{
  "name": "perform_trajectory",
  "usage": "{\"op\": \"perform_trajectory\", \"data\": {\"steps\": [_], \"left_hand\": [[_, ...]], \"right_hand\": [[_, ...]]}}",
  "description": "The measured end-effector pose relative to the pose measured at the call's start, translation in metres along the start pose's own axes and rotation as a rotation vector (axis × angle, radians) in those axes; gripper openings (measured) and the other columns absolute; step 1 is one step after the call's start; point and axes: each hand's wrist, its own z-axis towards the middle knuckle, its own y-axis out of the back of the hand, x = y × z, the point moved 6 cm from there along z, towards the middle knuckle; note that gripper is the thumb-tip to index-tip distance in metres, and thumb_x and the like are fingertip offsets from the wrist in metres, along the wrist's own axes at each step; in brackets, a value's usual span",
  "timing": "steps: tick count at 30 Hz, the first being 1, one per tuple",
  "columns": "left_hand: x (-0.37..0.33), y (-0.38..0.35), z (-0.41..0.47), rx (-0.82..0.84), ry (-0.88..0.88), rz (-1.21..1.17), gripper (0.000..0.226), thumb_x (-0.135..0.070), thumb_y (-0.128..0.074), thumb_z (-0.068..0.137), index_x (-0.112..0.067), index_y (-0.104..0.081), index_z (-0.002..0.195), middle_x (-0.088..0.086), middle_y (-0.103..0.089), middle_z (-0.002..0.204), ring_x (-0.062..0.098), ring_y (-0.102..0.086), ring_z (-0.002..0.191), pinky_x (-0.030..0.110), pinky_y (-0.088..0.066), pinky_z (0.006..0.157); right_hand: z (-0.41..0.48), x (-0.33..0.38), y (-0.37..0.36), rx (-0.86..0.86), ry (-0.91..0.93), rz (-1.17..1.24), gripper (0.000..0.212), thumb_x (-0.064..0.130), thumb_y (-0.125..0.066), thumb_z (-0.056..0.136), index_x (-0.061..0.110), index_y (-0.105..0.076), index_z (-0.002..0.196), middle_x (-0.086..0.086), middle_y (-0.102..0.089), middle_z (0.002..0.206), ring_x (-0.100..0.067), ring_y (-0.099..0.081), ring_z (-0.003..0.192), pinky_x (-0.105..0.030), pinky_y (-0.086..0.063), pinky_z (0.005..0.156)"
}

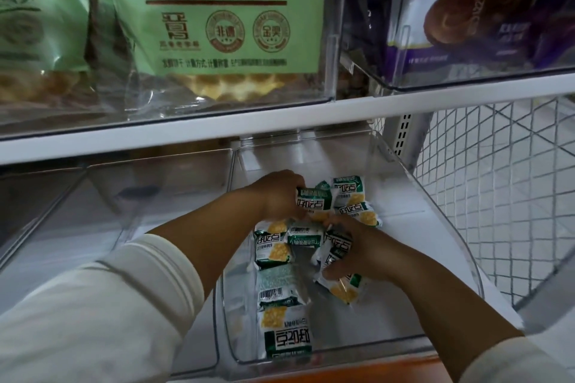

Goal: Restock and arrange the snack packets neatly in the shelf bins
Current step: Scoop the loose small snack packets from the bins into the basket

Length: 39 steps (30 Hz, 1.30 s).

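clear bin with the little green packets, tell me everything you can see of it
The clear bin looks like rigid transparent plastic, open-topped, with rounded corners and side walls rising toward the back. It sits under the upper shelf, beside a neighbouring bin. Green-and-white snack packets lie jumbled on its floor; the left hand and right hand reach in, gripping packets.

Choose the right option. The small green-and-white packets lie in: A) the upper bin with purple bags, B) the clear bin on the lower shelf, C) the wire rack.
B: the packets lie in the clear bin, where the left hand and right hand grip some.
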Motion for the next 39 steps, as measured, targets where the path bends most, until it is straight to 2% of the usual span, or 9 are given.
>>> {"op": "perform_trajectory", "data": {"steps": [8,12,14,20,23,27,32,36,39], "left_hand": [[-0.02,0.038,-0.077,-0.303,0.021,-0.381,0.038,-0.038,-0.075,0.084,-0.02,-0.052,0.109,-0.001,-0.061,0.096,0.004,-0.053,0.066,0.013,-0.039,0.048],[-0.02,0.045,-0.151,-0.387,0.036,-0.871,0.03,-0.021,-0.08,0.081,-0.014,-0.06,0.103,0.003,-0.072,0.091,0.015,-0.072,0.077,0.033,-0.061,0.075],[-0.017,0.044,-0.199,-0.404,0.033,-0.978,0.031,-0.018,-0.079,0.081,-0.013,-0.061,0.105,0.004,-0.074,0.094,0.013,-0.074,0.082,0.033,-0.062,0.074],[0.016,-0.042,-0.327,-0.261,0.198,-1.248,0.039,-0.018,-0.076,0.08,-0.013,-0.062,0.117,0.01,-0.075,0.103,0.021,-0.074,0.091,0.026,-0.059,0.069],[0.039,-0.136,-0.363,-0.135,0.437,-1.392,0.046,-0.007,-0.083,0.074,-0.011,-0.062,0.114,0.013,-0.074,0.104,0.017,-0.073,0.084,0.026,-0.059,0.066],[0.054,-0.224,-0.386,0.07,0.672,-1.34,0.042,-0.012,-0.081,0.079,-0.021,-0.052,0.107,0.006,-0.07,0.105,0.02,-0.069,0.088,0.033,-0.058,0.074],[0.07,-0.289,-0.41,0.453,0.672,-1.093,0.03,-0.028,-0.086,0.07,-0.021,-0.065,0.089,0.009,-0.067,0.09,0.024,-0.063,0.079,0.04,-0.052,0.076],[0.077,-0.315,-0.418,0.39,0.683,-1.071,0.067,-0.026,-0.075,0.088,-0.024,-0.038,0.144,0.004,-0.061,0.122,0.015,-0.063,0.088,0.022,-0.055,0.057],[0.088,-0.324,-0.417,0.334,0.66,-0.924,0.072,-0.033,-0.07,0.091,-0.019,-0.033,0.152,0.011,-0.05,0.144,0.016,-0.061,0.1,0.024,-0.055,0.069]], "right_hand": [[-0.04,0.023,0.023,-0.294,0.077,0.254,0.069,0.024,-0.087,0.067,0.027,-0.05,0.124,0.009,-0.063,0.111,-0.004,-0.06,0.093,-0.019,-0.049,0.068],[-0.093,0.055,0.016,-0.368,0.176,0.43,0.069,0.021,-0.086,0.068,0.031,-0.051,0.127,0.016,-0.066,0.103,0.007,-0.063,0.08,-0.013,-0.049,0.063],[-0.124,0.072,0.008,-0.41,0.213,0.451,0.069,0.021,-0.086,0.069,0.036,-0.05,0.126,0.02,-0.064,0.103,0.012,-0.061,0.077,-0.01,-0.047,0.06],[-0.196,0.07,-0.069,-0.29,0.133,0.517,0.057,0.051,-0.08,0.064,0.048,-0.049,0.113,0.023,-0.06,0.108,0.002,-0.062,0.098,-0.02,-0.048,0.081],[-0.209,0.04,-0.141,-0.151,-0.025,0.383,0.053,0.032,-0.081,0.075,0.039,-0.048,0.116,0.027,-0.057,0.096,0.009,-0.057,0.088,-0.01,-0.045,0.068],[-0.217,-0.016,-0.235,0.035,-0.255,0.342,0.07,0.031,-0.078,0.079,0.027,-0.042,0.139,0.01,-0.053,0.127,-0.012,-0.054,0.108,-0.027,-0.048,0.086],[-0.232,-0.051,-0.31,0.194,-0.262,0.148,0.102,0.055,-0.081,0.066,0.025,-0.03,0.149,0.004,-0.035,0.15,-0.019,-0.038,0.135,-0.029,-0.038,0.1],[-0.23,-0.064,-0.316,0.09,-0.25,0.005,0.102,0.05,-0.081,0.069,0.035,-0.022,0.151,0.001,-0.034,0.154,-0.021,-0.037,0.138,-0.043,-0.039,0.107],[-0.232,-0.063,-0.316,0.076,-0.241,-0.151,0.103,0.051,-0.079,0.071,0.039,-0.016,0.151,-0.005,-0.032,0.154,-0.024,-0.04,0.135,-0.044,-0.039,0.107]]}}
